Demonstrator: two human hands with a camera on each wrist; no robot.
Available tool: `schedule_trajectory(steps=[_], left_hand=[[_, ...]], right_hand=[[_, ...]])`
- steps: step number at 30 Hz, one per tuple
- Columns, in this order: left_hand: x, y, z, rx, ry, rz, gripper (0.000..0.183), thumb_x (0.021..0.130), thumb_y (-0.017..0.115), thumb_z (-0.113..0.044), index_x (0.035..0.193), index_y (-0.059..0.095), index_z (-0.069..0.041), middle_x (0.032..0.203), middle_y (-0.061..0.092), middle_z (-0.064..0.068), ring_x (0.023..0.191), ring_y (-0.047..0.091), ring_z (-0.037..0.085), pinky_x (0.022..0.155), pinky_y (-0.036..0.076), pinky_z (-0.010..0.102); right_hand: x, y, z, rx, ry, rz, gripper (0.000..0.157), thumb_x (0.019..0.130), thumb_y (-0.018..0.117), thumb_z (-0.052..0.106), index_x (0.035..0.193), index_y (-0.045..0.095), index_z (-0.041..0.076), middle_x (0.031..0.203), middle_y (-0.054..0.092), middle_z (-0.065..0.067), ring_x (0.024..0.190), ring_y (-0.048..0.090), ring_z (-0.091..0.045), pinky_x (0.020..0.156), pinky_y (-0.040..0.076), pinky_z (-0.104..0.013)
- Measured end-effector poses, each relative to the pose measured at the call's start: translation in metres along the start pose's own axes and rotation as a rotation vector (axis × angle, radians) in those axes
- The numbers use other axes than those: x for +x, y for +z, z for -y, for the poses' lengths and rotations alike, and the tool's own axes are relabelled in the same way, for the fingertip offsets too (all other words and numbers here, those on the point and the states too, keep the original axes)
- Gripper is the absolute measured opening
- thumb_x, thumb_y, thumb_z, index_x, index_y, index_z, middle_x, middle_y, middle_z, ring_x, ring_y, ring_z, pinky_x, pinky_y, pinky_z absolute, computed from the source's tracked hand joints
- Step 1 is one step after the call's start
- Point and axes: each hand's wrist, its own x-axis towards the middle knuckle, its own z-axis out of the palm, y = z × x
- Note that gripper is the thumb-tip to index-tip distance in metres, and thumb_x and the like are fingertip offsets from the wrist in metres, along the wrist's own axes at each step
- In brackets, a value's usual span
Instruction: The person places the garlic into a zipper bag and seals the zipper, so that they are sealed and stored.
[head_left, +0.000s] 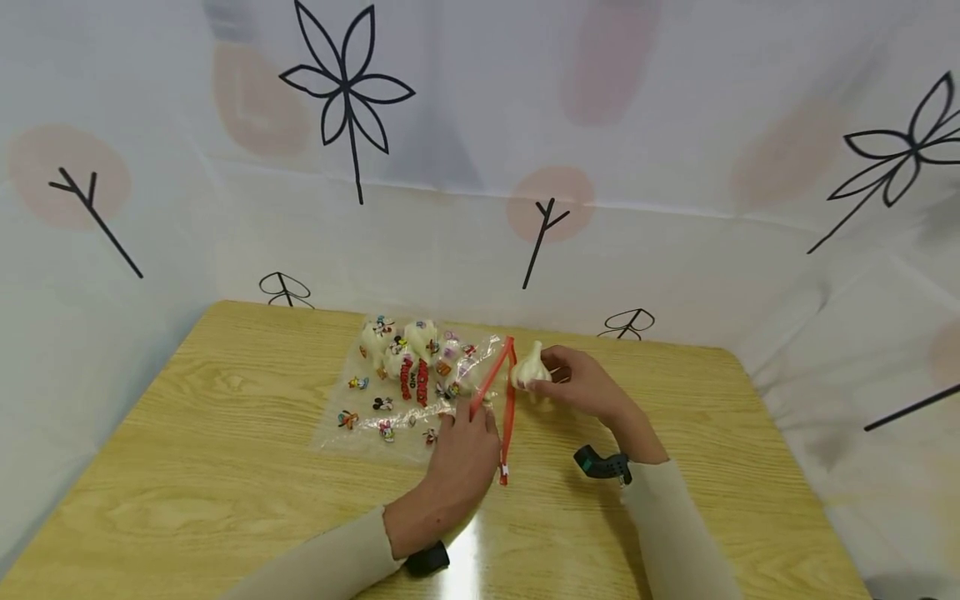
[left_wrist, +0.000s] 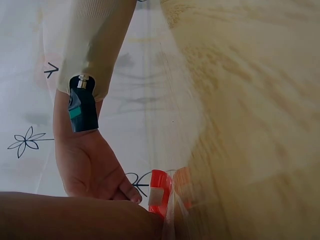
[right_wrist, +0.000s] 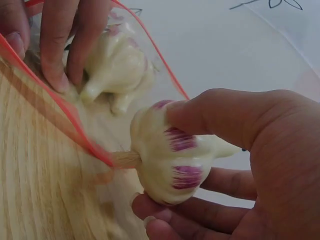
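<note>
My right hand (head_left: pixel 588 385) holds a garlic bulb (right_wrist: pixel 172 155) between thumb and fingers, white with purple streaks and a fibrous root end. The bulb is right at the mouth of a clear zip bag (head_left: pixel 348 437) printed with cartoon figures and red lettering. My left hand (head_left: pixel 465 454) grips the bag at its red zip edge (head_left: pixel 508 425), fingers over the rim. Inside the bag lie several more garlic bulbs (right_wrist: pixel 120 65). In the left wrist view the forearm hides most of the bag, with only the red zip end (left_wrist: pixel 159 195) showing.
The bag lies flat on a wood-grain table (head_left: pixel 187 492). A white cloth (head_left: pixel 450 250) with plant drawings hangs behind the table and along its sides. Each wrist wears a black camera mount, such as the right one (head_left: pixel 600 463).
</note>
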Motion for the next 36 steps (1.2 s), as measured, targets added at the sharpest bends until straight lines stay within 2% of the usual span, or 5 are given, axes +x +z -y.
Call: schedule_trajectory(steps=[15, 22, 27, 32, 36], left_hand=[[0.001, 0.001, 0.001, 0.001, -0.002, -0.015, 0.024, 0.102, 0.065, -0.02, 0.116, 0.078, -0.004, 0.101, 0.067, 0.007, 0.103, 0.057, 0.027, 0.073, 0.054, 0.037], [0.001, 0.001, 0.0, -0.001, -0.005, -0.008, 0.025, 0.101, 0.065, -0.021, 0.115, 0.078, -0.005, 0.102, 0.066, 0.007, 0.104, 0.056, 0.027, 0.073, 0.053, 0.037], [0.001, 0.0, 0.0, -0.007, -0.004, -0.005, 0.024, 0.102, 0.066, -0.022, 0.114, 0.079, -0.006, 0.104, 0.068, 0.006, 0.102, 0.055, 0.026, 0.072, 0.052, 0.036], [0.002, 0.001, 0.001, 0.001, 0.001, -0.015, 0.025, 0.102, 0.065, -0.022, 0.115, 0.079, -0.006, 0.105, 0.068, 0.006, 0.102, 0.055, 0.026, 0.071, 0.052, 0.036], [0.001, 0.003, 0.001, 0.018, 0.0, -0.029, 0.024, 0.102, 0.065, -0.023, 0.113, 0.079, -0.006, 0.104, 0.068, 0.006, 0.1, 0.056, 0.026, 0.07, 0.052, 0.035]], right_hand=[[0.008, 0.025, 0.002, 0.04, 0.048, 0.004, 0.048, 0.098, 0.078, 0.028, 0.134, 0.065, -0.001, 0.123, 0.07, -0.016, 0.099, 0.073, -0.024, 0.079, 0.061, -0.034], [0.013, 0.037, 0.004, -0.025, 0.097, -0.019, 0.045, 0.097, 0.079, 0.033, 0.128, 0.069, 0.002, 0.114, 0.071, -0.01, 0.101, 0.073, -0.024, 0.084, 0.06, -0.039], [0.013, 0.043, 0.008, -0.096, 0.075, -0.021, 0.038, 0.098, 0.077, 0.035, 0.121, 0.072, 0.005, 0.109, 0.071, -0.006, 0.098, 0.071, -0.022, 0.087, 0.06, -0.042], [0.013, 0.047, 0.009, -0.135, -0.008, -0.051, 0.022, 0.1, 0.076, 0.031, 0.097, 0.072, 0.01, 0.098, 0.069, -0.005, 0.094, 0.073, -0.022, 0.084, 0.061, -0.043], [0.015, 0.051, 0.007, -0.154, -0.07, -0.062, 0.024, 0.101, 0.075, 0.028, 0.085, 0.066, 0.013, 0.092, 0.065, -0.005, 0.091, 0.072, -0.021, 0.081, 0.061, -0.041]])
